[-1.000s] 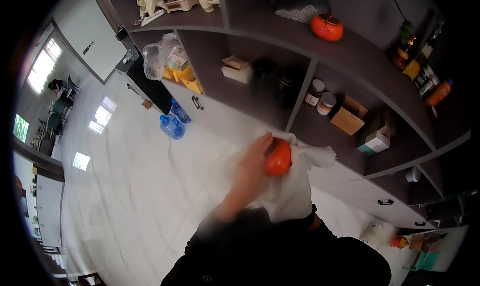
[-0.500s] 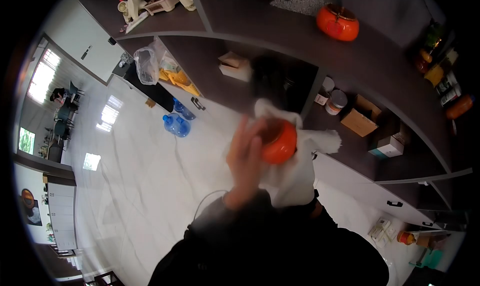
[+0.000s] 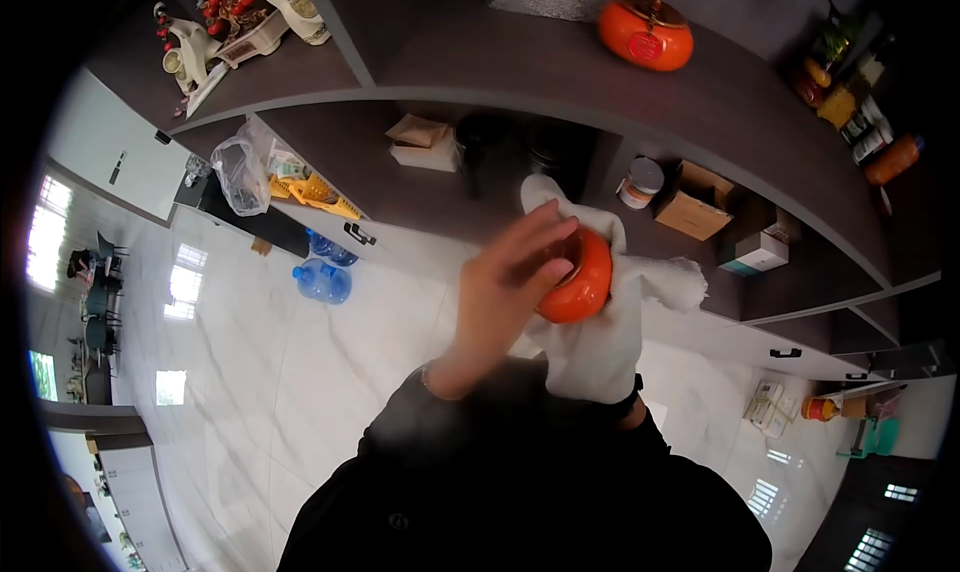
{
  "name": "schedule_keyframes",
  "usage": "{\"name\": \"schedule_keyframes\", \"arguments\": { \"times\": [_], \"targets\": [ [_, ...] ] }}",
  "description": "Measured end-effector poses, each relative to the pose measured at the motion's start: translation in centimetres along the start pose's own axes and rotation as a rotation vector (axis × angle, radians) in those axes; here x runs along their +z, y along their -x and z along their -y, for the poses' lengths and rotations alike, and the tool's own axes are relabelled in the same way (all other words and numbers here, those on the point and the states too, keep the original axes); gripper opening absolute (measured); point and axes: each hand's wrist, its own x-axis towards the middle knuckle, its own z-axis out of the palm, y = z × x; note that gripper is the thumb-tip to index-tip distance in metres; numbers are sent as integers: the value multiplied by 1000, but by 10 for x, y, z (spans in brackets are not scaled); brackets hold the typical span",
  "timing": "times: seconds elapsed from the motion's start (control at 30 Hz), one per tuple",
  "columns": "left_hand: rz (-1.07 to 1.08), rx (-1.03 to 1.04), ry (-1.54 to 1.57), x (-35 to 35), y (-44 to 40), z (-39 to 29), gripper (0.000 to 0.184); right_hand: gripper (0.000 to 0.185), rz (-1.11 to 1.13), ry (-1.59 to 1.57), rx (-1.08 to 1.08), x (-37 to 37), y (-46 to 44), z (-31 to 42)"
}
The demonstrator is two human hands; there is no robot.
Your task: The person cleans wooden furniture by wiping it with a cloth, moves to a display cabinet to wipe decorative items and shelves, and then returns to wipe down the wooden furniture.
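Observation:
A round, glossy orange jar is held up in front of my chest, its mouth tilted toward the left. Behind and beneath it a white cloth is draped over my right hand, which grips the jar through the fabric; the fingers are hidden and only the wrist shows. My left hand is at the jar's mouth, fingers stretched across the opening and thumb apart from them near the rim. Whether its fingertips touch the jar is unclear. A similar orange jar with a lid stands on the shelf top.
The dark shelf unit curves across the front. Its compartments hold a white box, a lidded tub, a cardboard box and a yellow basket. Blue water bottles are on the pale floor. Potted ornaments stand upper left.
The view has shifted, so the shelf sits further left. My left hand has moved closer over the jar's mouth, with its thumb now at the opening. The jar has turned slightly.

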Motion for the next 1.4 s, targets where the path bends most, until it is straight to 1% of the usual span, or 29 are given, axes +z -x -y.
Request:
{"name": "schedule_keyframes", "arguments": {
  "times": [0.13,0.23,0.33,0.43,0.5,0.57,0.67,0.7,0.77,0.83,0.87,0.9,0.93,1.0,1.03,1.13,1.2,1.27,1.33,1.4],
  "targets": [
    [53,1,-140,-22,-1,-16,57,59,-60,-66,48,14,-12,-14],
    [33,127,-63,-37,-7,-9,61,58,-29,-84,-14,19,-23,-32],
    [159,28,-53,-63,-10,-21,68,57,91,-144,-36,35,-35,-36],
    [204,245,-428,-89,-14,-23,81,55,-93,10,-59,20,-35,-54],
    [182,208,-428,-94,-14,-18,88,56,-15,253,-118,12,-39,-58],
    [153,203,-439,-96,-14,-15,91,57,42,398,-154,8,-40,-63],
    [109,253,-466,-96,-14,-11,91,59,82,421,-149,9,-44,-69],
    [101,272,-475,-97,-14,-9,90,60,87,394,-127,10,-45,-70],
    [78,304,-516,-97,-11,-7,89,59,60,228,-62,12,-43,-73],
    [46,342,-578,-94,-7,-5,89,55,3,-46,15,10,-39,-78],
    [37,331,-572,-96,-7,-7,89,54,-15,-116,36,10,-39,-77],
    [28,321,-567,-100,-7,-10,88,52,-13,-122,41,9,-39,-77],
    [19,310,-563,-102,-8,-13,88,51,2,-74,32,9,-39,-76],
    [-43,267,-466,-102,-9,-6,86,48,44,264,-56,5,-40,-72],
    [-80,250,-417,-101,-10,-4,86,47,58,505,-125,0,-39,-72],
    [-36,291,-455,-102,-12,-8,85,44,73,1375,-396,-13,-32,-70],
    [-49,387,-535,-101,-11,-1,85,42,124,1704,-527,-14,-24,-65],
    [-74,438,-591,-98,-8,2,84,42,246,1863,-679,-11,-24,-57],
    [-115,456,-631,-97,-6,3,84,43,292,1809,-660,-16,-24,-57],
    [-124,448,-608,-98,-3,0,83,43,320,1755,-651,-19,-27,-60]
  ]
}}
